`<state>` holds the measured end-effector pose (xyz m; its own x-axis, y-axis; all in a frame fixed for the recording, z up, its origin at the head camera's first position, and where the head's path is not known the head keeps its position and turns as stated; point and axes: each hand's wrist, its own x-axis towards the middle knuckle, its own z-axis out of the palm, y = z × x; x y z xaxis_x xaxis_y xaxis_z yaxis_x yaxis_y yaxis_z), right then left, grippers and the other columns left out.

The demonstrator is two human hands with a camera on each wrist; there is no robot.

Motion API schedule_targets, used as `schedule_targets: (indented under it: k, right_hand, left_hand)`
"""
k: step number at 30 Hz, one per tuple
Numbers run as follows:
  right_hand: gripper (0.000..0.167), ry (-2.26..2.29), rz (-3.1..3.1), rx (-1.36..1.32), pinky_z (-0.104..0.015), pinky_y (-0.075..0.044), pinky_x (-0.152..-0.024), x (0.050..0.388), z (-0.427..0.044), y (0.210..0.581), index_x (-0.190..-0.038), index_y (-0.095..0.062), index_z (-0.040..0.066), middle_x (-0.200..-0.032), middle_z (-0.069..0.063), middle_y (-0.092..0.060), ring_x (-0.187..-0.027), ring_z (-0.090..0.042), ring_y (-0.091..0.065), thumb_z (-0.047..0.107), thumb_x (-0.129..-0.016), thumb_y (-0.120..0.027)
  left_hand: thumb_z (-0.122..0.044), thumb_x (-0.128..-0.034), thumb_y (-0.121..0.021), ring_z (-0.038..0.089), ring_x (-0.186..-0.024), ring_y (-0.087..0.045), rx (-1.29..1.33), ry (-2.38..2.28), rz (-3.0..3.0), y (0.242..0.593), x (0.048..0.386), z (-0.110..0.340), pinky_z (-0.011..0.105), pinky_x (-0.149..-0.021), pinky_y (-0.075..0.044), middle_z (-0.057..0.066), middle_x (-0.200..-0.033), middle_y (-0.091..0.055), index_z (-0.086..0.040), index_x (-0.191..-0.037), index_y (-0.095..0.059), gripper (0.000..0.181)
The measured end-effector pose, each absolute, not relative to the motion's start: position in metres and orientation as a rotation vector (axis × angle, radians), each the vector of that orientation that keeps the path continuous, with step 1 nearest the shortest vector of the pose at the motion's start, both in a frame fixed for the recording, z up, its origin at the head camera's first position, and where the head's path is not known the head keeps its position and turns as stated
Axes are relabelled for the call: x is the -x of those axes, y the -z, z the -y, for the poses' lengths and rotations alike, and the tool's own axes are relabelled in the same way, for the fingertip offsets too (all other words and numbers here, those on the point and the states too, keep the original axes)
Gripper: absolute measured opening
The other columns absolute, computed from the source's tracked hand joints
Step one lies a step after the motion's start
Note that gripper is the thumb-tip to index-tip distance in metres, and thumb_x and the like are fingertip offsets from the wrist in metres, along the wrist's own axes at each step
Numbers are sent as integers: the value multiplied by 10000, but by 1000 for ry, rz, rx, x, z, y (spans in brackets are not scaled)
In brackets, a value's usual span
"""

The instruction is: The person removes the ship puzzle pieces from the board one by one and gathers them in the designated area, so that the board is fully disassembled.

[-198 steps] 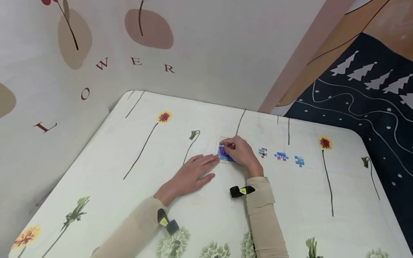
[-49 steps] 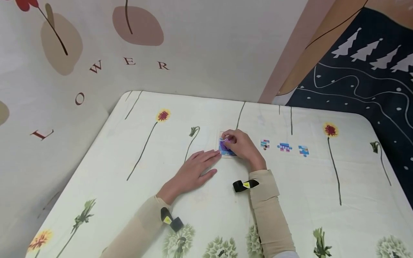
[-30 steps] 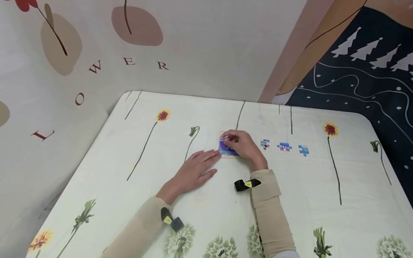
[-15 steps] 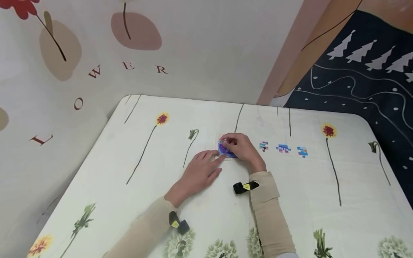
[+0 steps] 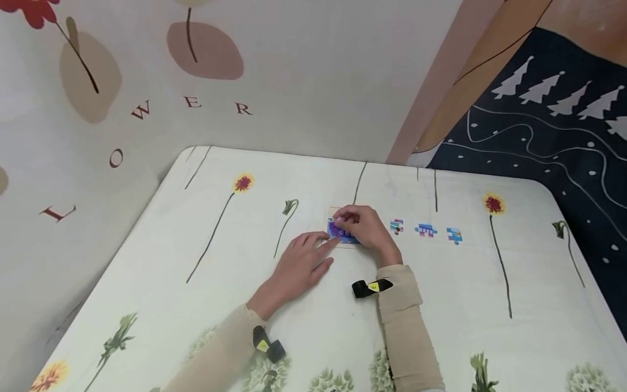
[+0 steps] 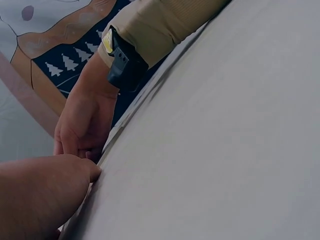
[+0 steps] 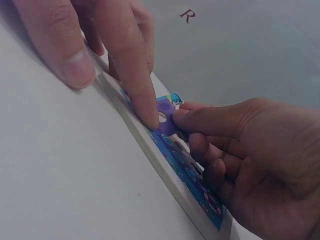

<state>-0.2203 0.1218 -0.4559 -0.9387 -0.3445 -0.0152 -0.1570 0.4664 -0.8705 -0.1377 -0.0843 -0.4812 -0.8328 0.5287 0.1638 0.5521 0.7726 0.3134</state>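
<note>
In the right wrist view, my right hand (image 7: 270, 160) pinches a purple-and-blue jigsaw piece (image 7: 165, 106) between thumb and fingers. The piece is tilted over the left part of a thin framed puzzle board (image 7: 165, 175), whose blue and purple picture is partly covered by the fingers. My left hand (image 5: 299, 267) lies at the board's near left corner in the head view. Its extended index finger (image 7: 135, 65) touches down beside the held piece, and its thumb stays off the board. The left wrist view hides the board behind the left hand.
Three loose jigsaw pieces lie in a row to the right of the board: one left (image 5: 397, 227), one middle (image 5: 426, 230) and one right piece (image 5: 454, 236). A flower-patterned cloth (image 5: 455, 294) covers the table. A printed wall hanging (image 5: 313, 81) rises behind the table's far edge.
My left hand has shifted slightly right, its index finger now reaching onto the board's near left corner. My right hand stays over the board with small finger movements. The loose pieces lie as before.
</note>
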Motion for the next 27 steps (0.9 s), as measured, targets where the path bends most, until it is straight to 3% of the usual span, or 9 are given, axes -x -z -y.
schedule_targets:
  k: [7,18,27]
  right_hand:
    - [147,1529,-2530,393,-295,-443,-684,218,-124,453,-1118,-774,73,-869,-63,-670,-725,-193,-541,109,-989,-714]
    - [185,1706,-2420,273,-286,-591,-754,215,-130,451,-1095,-749,23,-919,-122,-767,-795,-211,-736,158,-968,-754]
    - [220,1587,-2483,160,-281,-603,-749,192,-178,432,-1139,-748,-11,-975,-167,-774,-819,-243,-755,147,-987,-727]
  left_hand:
    - [-326,-1086,-524,320,-1347,-473,907,602,2848,480,139,86,502,-1105,-404,88,-1470,-528,-201,-1535,-531,466]
    - [-334,-1086,-520,318,-1361,-464,899,669,2836,488,138,88,502,-1129,-381,79,-1484,-519,-208,-1542,-520,473]
    - [-329,-1085,-522,331,-1365,-458,890,679,2840,491,138,88,510,-1137,-371,91,-1484,-517,-209,-1538,-526,469]
